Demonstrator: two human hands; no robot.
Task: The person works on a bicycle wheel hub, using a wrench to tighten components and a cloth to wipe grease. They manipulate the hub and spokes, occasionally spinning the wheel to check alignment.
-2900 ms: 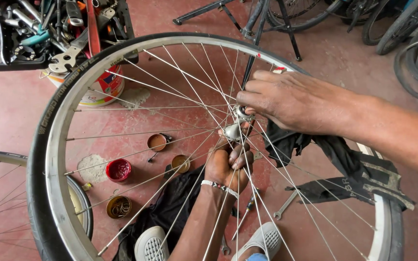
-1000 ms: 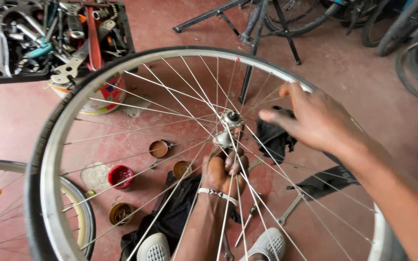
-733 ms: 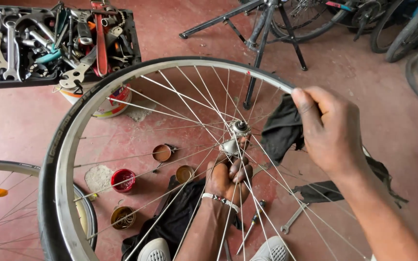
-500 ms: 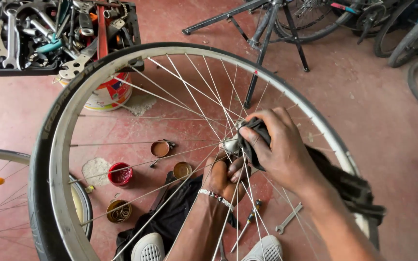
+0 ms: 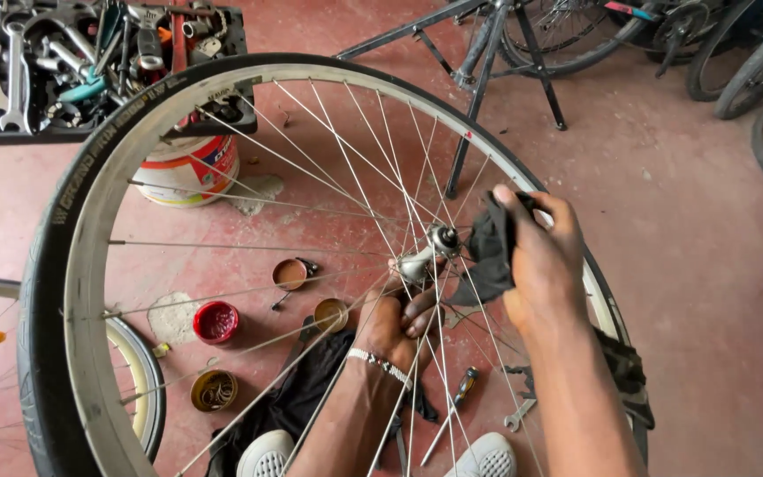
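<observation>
— So where does the hub (image 5: pixel 439 243) sit from each hand?
— At the wheel (image 5: pixel 90 291) centre. The left hand (image 5: pixel 390 322) is closed around its lower end from below, through the spokes. The right hand (image 5: pixel 540 265), pinching a black rag (image 5: pixel 487 256), is just right of it.
— And the axle line?
— Tilted, lower-left to upper-right.

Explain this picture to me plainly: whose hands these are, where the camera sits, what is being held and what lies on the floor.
The camera sits on a person's head and looks down at their own two hands. A bicycle wheel stands upright before them. The left hand reaches through the spokes and holds the hub. The right hand presses a dark rag beside the hub. On the red floor lie small round tins, a paint bucket, a screwdriver and a tray of tools.
</observation>
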